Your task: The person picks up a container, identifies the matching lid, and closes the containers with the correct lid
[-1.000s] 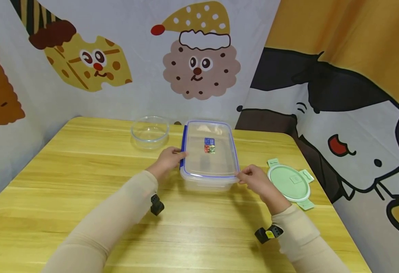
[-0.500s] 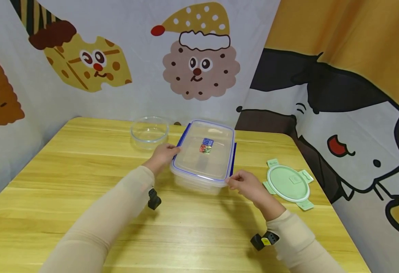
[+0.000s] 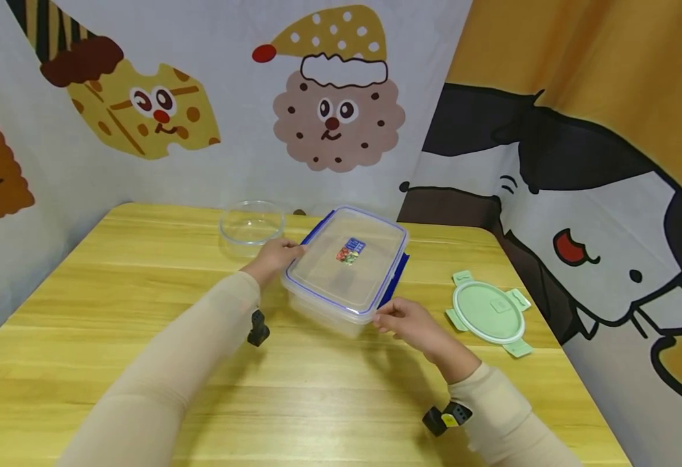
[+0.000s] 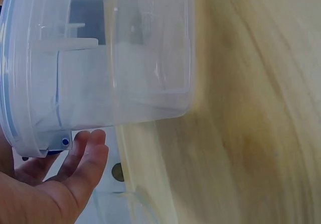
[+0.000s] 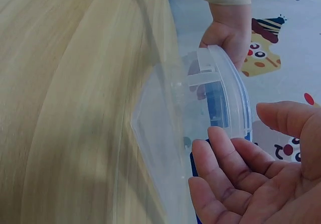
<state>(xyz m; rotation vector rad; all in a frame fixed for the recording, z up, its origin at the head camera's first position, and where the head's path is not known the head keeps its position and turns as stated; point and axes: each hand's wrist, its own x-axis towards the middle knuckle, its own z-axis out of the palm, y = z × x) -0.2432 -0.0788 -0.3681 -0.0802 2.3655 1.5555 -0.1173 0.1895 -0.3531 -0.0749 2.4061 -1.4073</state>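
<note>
There are two hands, two cameras, one lidded box, one bowl, one green lid and one table.

The lidded container had turned clockwise: its near end had swung left, its far end right, and the blue flap along its right side had come into view. The left grip had shifted slightly forward, and the right grip leftward, uncovering the left tab of the green lid.
</note>
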